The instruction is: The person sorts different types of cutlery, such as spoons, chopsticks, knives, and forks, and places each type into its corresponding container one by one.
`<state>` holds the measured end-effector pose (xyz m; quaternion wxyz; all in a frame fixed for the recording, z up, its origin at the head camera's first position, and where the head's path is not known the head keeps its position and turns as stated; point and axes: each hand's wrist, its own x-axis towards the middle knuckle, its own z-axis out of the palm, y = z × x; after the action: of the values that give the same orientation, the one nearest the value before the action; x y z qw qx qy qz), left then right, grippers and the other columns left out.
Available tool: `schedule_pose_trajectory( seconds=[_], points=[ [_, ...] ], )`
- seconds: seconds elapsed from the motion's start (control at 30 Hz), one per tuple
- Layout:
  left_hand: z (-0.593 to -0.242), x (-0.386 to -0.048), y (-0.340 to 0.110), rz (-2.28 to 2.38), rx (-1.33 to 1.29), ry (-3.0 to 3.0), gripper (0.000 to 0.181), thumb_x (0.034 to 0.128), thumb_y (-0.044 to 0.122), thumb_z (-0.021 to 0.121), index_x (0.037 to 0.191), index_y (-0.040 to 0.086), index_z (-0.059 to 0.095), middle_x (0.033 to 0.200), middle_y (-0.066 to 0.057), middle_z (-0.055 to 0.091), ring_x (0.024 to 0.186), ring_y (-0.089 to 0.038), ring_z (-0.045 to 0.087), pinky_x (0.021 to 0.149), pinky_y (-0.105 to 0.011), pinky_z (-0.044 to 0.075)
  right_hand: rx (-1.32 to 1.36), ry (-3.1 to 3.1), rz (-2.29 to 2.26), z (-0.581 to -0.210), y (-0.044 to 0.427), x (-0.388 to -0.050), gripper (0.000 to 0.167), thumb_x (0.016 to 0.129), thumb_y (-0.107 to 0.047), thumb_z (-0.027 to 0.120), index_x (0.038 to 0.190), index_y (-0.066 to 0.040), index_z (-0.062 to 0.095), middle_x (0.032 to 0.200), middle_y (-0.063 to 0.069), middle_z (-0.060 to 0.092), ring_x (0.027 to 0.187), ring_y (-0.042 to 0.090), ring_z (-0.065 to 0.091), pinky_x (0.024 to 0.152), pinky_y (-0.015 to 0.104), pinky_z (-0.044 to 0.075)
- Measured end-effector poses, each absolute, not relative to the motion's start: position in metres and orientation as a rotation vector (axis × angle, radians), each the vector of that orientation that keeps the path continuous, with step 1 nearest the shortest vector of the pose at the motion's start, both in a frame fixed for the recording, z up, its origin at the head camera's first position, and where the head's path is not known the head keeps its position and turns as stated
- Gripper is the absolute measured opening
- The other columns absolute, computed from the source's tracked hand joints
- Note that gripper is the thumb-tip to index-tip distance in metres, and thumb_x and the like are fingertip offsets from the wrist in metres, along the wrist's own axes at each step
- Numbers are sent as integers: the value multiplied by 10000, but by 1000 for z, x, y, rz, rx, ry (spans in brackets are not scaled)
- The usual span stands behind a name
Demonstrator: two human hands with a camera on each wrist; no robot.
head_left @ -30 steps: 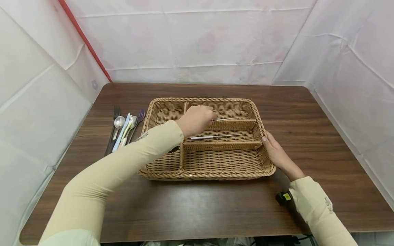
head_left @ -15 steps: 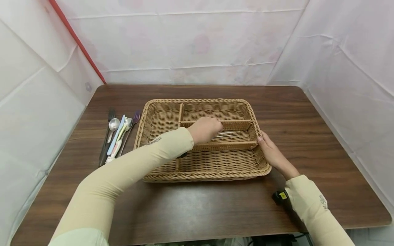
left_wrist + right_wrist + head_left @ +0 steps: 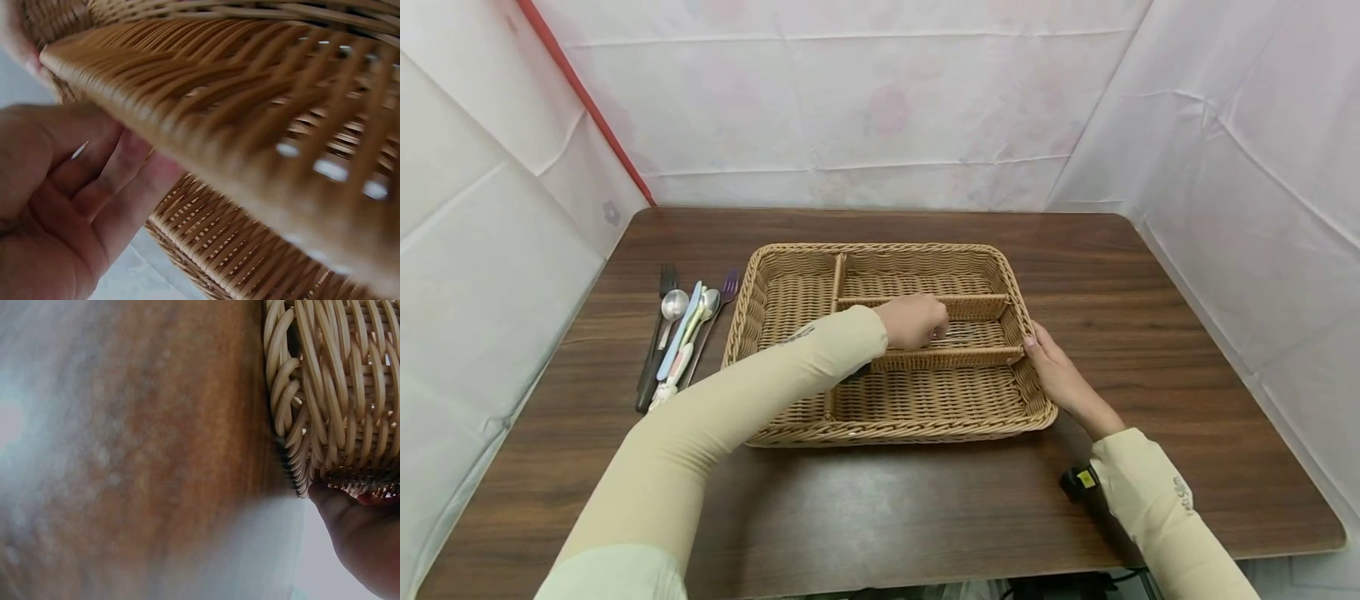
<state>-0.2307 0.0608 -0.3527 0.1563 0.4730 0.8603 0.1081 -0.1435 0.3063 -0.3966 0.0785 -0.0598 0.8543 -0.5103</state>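
A wicker basket (image 3: 925, 429) with dividers stands on the table. My left hand (image 3: 913, 322) reaches into its middle right-hand compartment, fingers curled at the ends of thin metal utensils (image 3: 962, 335) lying there. In the left wrist view, the fingers of the left hand (image 3: 69, 194) bend behind the wicker divider (image 3: 206, 112), and a small shiny sliver (image 3: 80, 150) shows between them; the fingertips are partly hidden. My right hand (image 3: 1063, 375) grips the basket's right rim, its thumb on the wicker; in the right wrist view this hand (image 3: 362, 537) is at the basket's edge (image 3: 312, 425).
Left of the basket on the wooden table (image 3: 850, 517) lie a dark fork (image 3: 667, 279), a silver spoon (image 3: 674, 305), a blue-handled utensil (image 3: 679, 333), a purple fork (image 3: 730, 285) and others. White sheeting (image 3: 850, 100) stands behind and at both sides.
My left hand has moved down and right from above the rear divider into the middle compartment, bringing the thin utensil down. The right hand stays on the rim. The head view has shifted slightly.
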Motion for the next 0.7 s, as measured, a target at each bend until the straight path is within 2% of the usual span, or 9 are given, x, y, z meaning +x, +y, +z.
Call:
schedule_pose_trajectory(
  seconds=[0.13,0.17,0.27,0.33,0.37,0.5,0.6,0.7],
  points=[
    [-353,-236,64,269,1327,2419,358,871,-157,453,661,132,479,676,35,373,595,-81,263,572,-241,262,-180,2559,-1524,-398,307,-144,525,1058,-199,235,1495,37,63,1510,316,123,1392,422,107,1094,569,118],
    [-353,-237,65,255,1310,2400,354,865,-173,436,671,123,429,690,9,320,608,-115,228,582,-264,234,-179,2559,-1524,-398,307,-144,525,1058,-198,235,1495,36,64,1509,316,126,1390,422,111,1094,569,120],
    [-355,-238,67,245,1293,2411,398,851,-188,476,687,162,569,730,59,491,602,-56,335,571,-217,308,-171,2559,-1523,-399,308,-145,525,1058,-201,235,1497,31,65,1511,312,129,1390,417,117,1095,564,122],
    [-357,-239,68,242,1293,2391,389,848,-196,466,699,147,578,727,45,482,594,-64,316,572,-221,301,-168,2562,-1522,-399,308,-145,525,1058,-202,236,1496,34,66,1511,313,128,1389,418,116,1095,564,121],
    [-358,-239,68,234,1295,2373,373,848,-198,449,687,127,534,703,24,428,592,-91,271,574,-243,272,-170,2563,-1522,-399,308,-144,526,1058,-202,236,1496,36,67,1510,314,127,1389,420,116,1095,565,121],
    [-362,-240,68,238,1294,2357,349,854,-188,459,717,111,573,699,16,462,590,-92,282,583,-241,289,-189,2567,-1519,-398,308,-144,527,1058,-205,234,1493,43,67,1510,317,122,1391,426,107,1094,570,119],
    [-364,-242,67,241,1277,2374,317,888,-140,496,870,104,698,869,-7,647,644,-82,445,629,-228,377,-198,2572,-1519,-398,308,-144,526,1058,-205,235,1492,44,73,1511,313,126,1395,420,103,1098,563,114],
    [-367,-243,67,220,1266,2366,246,936,-52,514,991,82,713,1008,-49,678,764,-106,584,705,-215,447,-197,2574,-1511,-399,308,-143,529,1059,-210,237,1496,35,69,1516,304,120,1399,409,93,1102,556,104]
  ],
)
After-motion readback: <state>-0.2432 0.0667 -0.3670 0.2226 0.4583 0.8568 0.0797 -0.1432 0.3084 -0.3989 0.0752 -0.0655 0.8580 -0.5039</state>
